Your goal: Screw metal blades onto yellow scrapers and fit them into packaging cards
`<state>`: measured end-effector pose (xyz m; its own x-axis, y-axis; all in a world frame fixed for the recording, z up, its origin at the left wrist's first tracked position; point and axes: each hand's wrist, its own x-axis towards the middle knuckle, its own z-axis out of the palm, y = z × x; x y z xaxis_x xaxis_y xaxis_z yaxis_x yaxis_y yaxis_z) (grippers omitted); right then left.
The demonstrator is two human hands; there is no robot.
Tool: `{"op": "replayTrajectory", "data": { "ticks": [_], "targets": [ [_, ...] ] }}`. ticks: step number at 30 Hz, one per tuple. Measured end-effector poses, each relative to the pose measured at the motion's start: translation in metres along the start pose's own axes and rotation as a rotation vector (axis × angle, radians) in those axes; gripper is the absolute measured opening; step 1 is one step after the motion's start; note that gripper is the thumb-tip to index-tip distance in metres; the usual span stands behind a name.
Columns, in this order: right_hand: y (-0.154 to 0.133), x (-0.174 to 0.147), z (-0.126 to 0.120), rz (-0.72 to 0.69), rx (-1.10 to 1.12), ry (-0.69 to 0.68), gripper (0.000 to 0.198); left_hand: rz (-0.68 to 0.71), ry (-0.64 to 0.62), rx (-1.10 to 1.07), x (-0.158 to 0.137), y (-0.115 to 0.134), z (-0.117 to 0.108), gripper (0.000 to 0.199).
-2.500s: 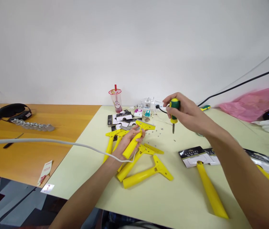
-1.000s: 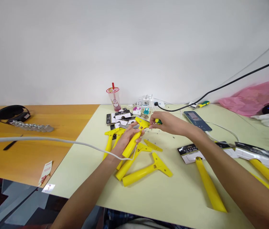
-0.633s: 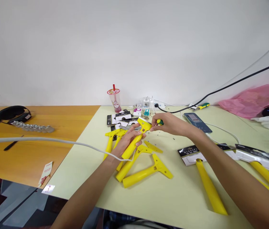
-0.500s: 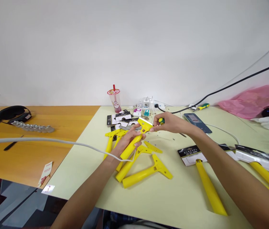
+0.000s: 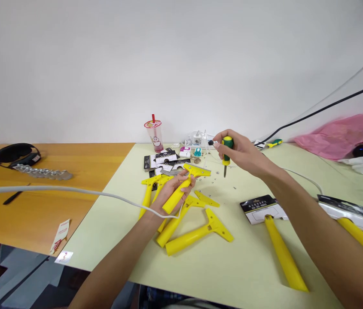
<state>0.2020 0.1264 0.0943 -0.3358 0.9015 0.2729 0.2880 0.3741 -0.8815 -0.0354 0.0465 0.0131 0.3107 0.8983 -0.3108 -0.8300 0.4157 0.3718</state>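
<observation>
**Holding a scraper handle and a screwdriver over the pale bench**

Gripping a yellow scraper handle (image 5: 181, 189), the left hand (image 5: 171, 191) has its fingers wrapped round the shaft, the T-shaped head raised and pointing toward the far edge of the bench (image 5: 233, 266); the right hand (image 5: 242, 152) is closed round a green-and-yellow screwdriver (image 5: 227, 150), held upright with its tip pointing down, clear of the bench surface and just to the right of the handle's head without touching it. Small screws (image 5: 215, 181) lie scattered on the bench beneath the screwdriver tip; more yellow scraper handles (image 5: 197, 234) lie in a loose heap under and beside the left hand, toward the middle of the bench. Black-and-white blade packets (image 5: 165, 159) sit beyond the heap, nearer the far edge; a plastic cup with a red straw (image 5: 155, 135) stands at the far edge by the wall. Toward the right edge, a packaged scraper (image 5: 261, 209) lies with its yellow shaft pointing at the near edge; a grey cable (image 5: 71, 191) runs from the wooden surface on the left across to the left wrist; a pink bag (image 5: 339, 135) rests at the far right corner.
</observation>
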Motion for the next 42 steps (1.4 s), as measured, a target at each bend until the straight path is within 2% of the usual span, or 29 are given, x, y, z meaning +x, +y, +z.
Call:
{"op": "replayTrajectory", "data": {
  "ticks": [3, 6, 12, 18, 25, 30, 36, 42],
  "targets": [
    [-0.004, -0.003, 0.004, -0.168, 0.202, 0.091, 0.019, -0.005, -0.016, 0.016, 0.002, -0.001, -0.002, 0.036],
    [-0.009, -0.006, 0.016, -0.296, 0.41, 0.13, 0.016, -0.012, -0.036, 0.031, 0.002, -0.001, -0.004, 0.037],
    [-0.019, -0.013, 0.039, -0.35, 0.674, 0.103, 0.017, -0.101, -0.109, 0.166, 0.001, -0.002, -0.01, 0.039],
    [-0.017, -0.015, 0.042, -0.34, 0.67, 0.05, 0.017, -0.133, -0.147, 0.287, -0.002, -0.005, -0.005, 0.041],
    [-0.013, -0.016, 0.043, -0.336, 0.655, 0.017, 0.017, -0.111, -0.093, 0.274, -0.004, -0.007, 0.002, 0.054],
    [-0.012, -0.016, 0.043, -0.336, 0.627, -0.001, 0.016, -0.097, -0.086, 0.278, -0.004, -0.008, 0.001, 0.048],
    [-0.009, -0.015, 0.044, -0.385, 0.576, -0.003, 0.016, -0.103, -0.086, 0.314, -0.003, -0.008, -0.003, 0.053],
    [-0.013, -0.022, 0.039, -0.44, 0.317, -0.061, 0.016, -0.108, -0.122, 0.388, 0.002, -0.005, -0.009, 0.059]
  ]
}}
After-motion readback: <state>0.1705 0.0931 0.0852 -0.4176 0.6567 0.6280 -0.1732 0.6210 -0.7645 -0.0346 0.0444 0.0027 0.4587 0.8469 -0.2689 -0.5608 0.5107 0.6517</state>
